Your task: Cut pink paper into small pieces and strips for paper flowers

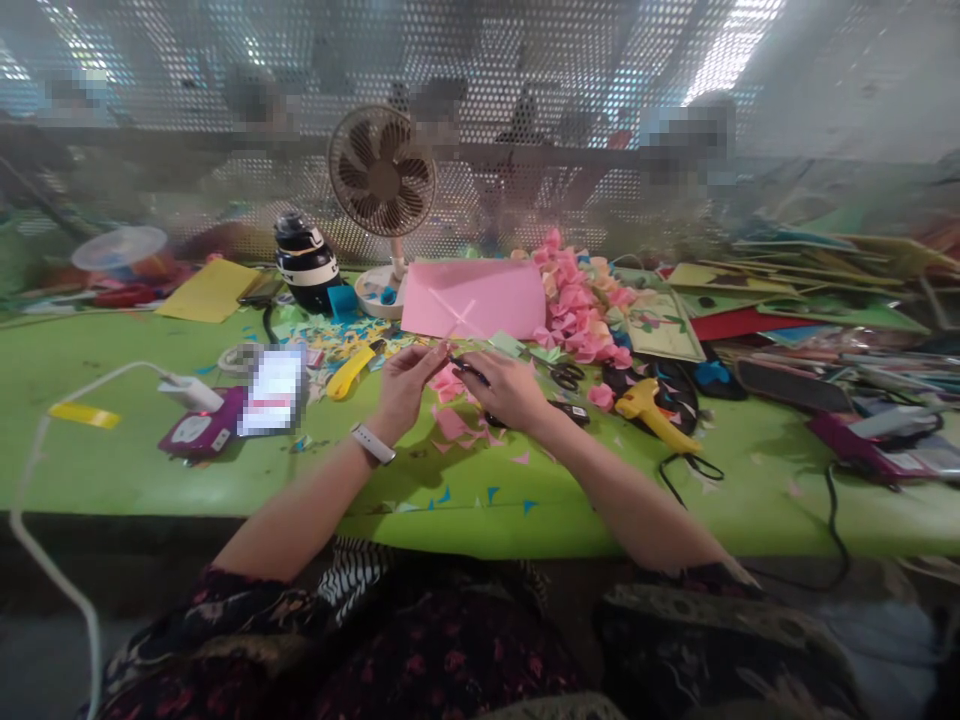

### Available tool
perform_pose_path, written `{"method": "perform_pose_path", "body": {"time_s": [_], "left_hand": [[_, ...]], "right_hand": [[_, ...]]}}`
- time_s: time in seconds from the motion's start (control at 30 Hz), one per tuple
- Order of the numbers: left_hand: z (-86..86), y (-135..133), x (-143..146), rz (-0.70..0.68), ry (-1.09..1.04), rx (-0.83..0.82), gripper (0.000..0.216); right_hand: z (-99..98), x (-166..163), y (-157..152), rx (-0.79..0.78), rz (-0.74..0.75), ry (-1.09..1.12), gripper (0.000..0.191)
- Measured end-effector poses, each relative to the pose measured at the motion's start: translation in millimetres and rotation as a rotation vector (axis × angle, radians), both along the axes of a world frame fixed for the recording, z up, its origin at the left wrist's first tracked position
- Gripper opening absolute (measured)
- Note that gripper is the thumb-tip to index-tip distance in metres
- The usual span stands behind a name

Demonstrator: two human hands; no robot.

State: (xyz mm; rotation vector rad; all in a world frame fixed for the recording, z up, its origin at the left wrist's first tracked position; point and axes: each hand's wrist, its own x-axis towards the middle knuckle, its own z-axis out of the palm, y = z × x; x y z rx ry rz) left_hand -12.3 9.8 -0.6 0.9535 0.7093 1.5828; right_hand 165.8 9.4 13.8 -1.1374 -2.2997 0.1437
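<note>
My left hand [405, 385], with a white band on its wrist, is closed in a pinch above the green table. What its fingertips hold is too small to make out. Close against those fingertips, my right hand [510, 388] is closed round a slim dark tool [472, 371], whose kind I cannot tell. Pink paper scraps [451, 424] lie below both hands. Just beyond them is a pink sheet [495, 290] with pale crossed strips [463, 316] showing over it. Black-handled scissors [566, 375] rest to the right of my right hand.
A yellow cutter [351, 372] and a lit phone [271, 390] lie left. Behind stand a fan [384, 172] and a dark bottle [306, 265]. Folded pink paper pieces [581, 300] are heaped right, near a yellow glue gun [652, 412]. Cables cross both sides of the green table [300, 490].
</note>
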Motion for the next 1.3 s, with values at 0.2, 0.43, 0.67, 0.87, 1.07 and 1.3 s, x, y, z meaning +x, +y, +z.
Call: {"method": "perform_pose_path", "body": {"time_s": [0.2,0.43,0.67,0.87,1.07,1.3], "left_hand": [[-0.4,3,-1,-0.027,0.011,-0.046,0.034],[-4.2,5,-3,-0.005,0.039,-0.041,0.041],[-1.4,1,1,0.003,0.064,0.009,0.044],[0.9,-1,0,-0.033,0.04,0.005,0.039],[-2.3,3,-4,-0.035,0.052,-0.007,0.037],[-5.1,4,-4,0.041,0.11,0.036,0.038]], "right_hand": [[3.2,6,9,-0.052,0.143,0.009,0.031],[4.0,-4,-2,-0.154,0.05,0.016,0.035],[-0.9,-8,-1,-0.216,-0.011,0.047,0.031],[6.2,1,2,-0.265,0.091,0.096,0.027],[7.9,-1,0,-0.214,0.144,0.123,0.024],[2.4,-7,-3,-0.188,0.01,0.147,0.032]]}}
